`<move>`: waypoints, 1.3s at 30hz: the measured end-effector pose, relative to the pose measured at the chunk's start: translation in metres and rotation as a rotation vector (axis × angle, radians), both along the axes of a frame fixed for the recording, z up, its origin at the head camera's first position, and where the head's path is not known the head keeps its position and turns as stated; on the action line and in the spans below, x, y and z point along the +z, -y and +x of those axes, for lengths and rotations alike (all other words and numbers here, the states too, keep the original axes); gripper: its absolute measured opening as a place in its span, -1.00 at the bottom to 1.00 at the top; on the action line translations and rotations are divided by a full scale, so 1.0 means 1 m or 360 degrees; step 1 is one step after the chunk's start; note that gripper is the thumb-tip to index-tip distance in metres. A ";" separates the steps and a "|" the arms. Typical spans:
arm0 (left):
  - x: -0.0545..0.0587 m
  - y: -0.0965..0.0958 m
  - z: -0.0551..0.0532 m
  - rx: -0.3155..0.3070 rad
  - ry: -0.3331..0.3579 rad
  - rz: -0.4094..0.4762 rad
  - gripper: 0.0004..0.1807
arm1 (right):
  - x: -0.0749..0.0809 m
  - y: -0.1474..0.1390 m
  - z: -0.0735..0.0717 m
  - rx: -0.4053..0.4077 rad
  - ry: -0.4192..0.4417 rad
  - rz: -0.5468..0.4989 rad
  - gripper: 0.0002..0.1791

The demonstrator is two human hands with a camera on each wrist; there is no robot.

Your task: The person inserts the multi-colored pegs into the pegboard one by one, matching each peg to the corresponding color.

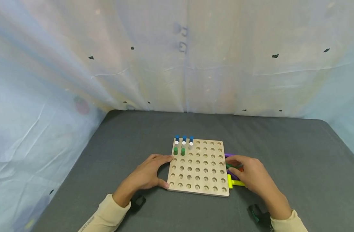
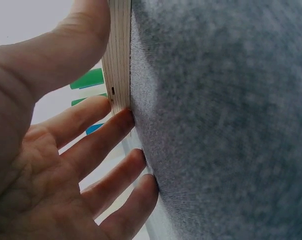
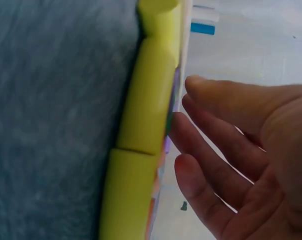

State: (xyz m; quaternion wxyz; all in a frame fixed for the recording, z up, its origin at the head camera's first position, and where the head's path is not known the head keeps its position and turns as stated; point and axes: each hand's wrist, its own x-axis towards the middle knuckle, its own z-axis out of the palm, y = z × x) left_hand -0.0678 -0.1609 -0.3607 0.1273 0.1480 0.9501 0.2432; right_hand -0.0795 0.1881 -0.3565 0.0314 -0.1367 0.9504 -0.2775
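Note:
A square wooden pegboard (image 1: 193,165) lies on the grey table. Upright in its far left corner stand three blue pegs (image 1: 184,138), three white pegs (image 1: 184,145) and two green pegs (image 1: 183,151). My left hand (image 1: 148,172) touches the board's left side, thumb at the near corner, fingers spread along the wooden edge (image 2: 118,55). At the right side, my right hand (image 1: 249,172) hovers over loose pegs with thumb and fingers apart. Among these are yellow pegs (image 3: 146,100), a purple peg (image 1: 229,155) and a green one, partly hidden by the fingers.
The grey tabletop (image 1: 130,135) extends around the board. Pale hanging sheets (image 1: 211,64) enclose the table at the back and sides. A black strap piece (image 1: 258,214) sits under the right wrist, another (image 1: 138,203) beside the left.

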 end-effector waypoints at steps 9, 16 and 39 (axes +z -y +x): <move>0.002 0.002 0.000 0.0000 -0.0013 0.0017 0.04 | -0.004 -0.003 -0.008 -0.0014 -0.0003 0.0061 -0.75; -0.002 0.002 -0.001 -0.0015 -0.0003 0.0028 0.04 | -0.005 -0.006 -0.008 0.0000 -0.0026 0.0128 -0.76; -0.003 0.001 0.000 -0.0023 -0.0013 0.0021 0.05 | -0.006 -0.005 -0.004 0.0003 -0.0173 0.0100 -0.62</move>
